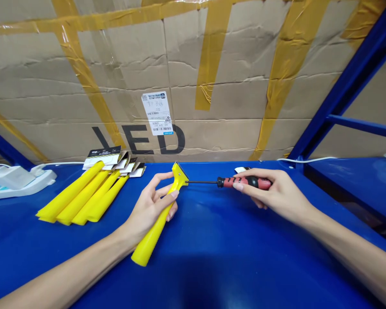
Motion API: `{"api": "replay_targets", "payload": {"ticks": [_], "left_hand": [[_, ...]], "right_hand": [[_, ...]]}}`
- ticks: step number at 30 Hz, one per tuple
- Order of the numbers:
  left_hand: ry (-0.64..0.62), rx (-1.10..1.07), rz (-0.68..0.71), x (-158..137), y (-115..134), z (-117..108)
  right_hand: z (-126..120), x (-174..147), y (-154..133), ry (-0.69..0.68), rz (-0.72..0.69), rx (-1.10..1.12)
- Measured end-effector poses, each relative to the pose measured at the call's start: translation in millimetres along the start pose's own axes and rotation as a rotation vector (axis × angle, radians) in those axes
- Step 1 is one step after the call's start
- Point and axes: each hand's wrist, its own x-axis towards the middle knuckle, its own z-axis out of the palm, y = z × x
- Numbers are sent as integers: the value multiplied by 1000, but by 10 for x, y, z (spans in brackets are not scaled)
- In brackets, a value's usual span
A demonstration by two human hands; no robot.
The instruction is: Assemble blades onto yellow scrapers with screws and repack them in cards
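Observation:
My left hand [156, 201] is closed around a yellow scraper [152, 240], its handle slanting down towards me and its head with a thin blade pointing up and away. In my right hand [276, 191] lies a red and black screwdriver [244, 183], held level by the grip. The screwdriver's dark shaft points left, and its tip meets the right side of the scraper's head, just below the blade. Whether the tip sits in a screw is too small to tell.
Several yellow scrapers [93, 195] with card sleeves over their heads lie side by side at the left. A white power strip [22, 184] is at the far left. A large taped cardboard box [234, 128] stands behind the blue table [244, 253], beside a blue metal post [337, 94].

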Motion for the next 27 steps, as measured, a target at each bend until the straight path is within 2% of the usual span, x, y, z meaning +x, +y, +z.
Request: {"api": "replay_targets", "payload": {"ticks": [6,11,14,27], "left_hand": [[14,-104,-20,9,-12,-29],[48,-186,-80,35,-45,-53],[29,-226,-118,43,-72,-54],[-18,-238,-143,0,-107,16]], "right_hand": [[-11,70,70,-37,167,160],[-75,61,86,67,-20,91],[-63,26,23,105,-86,37],[20,-12,-52,128,-114,17]]}}
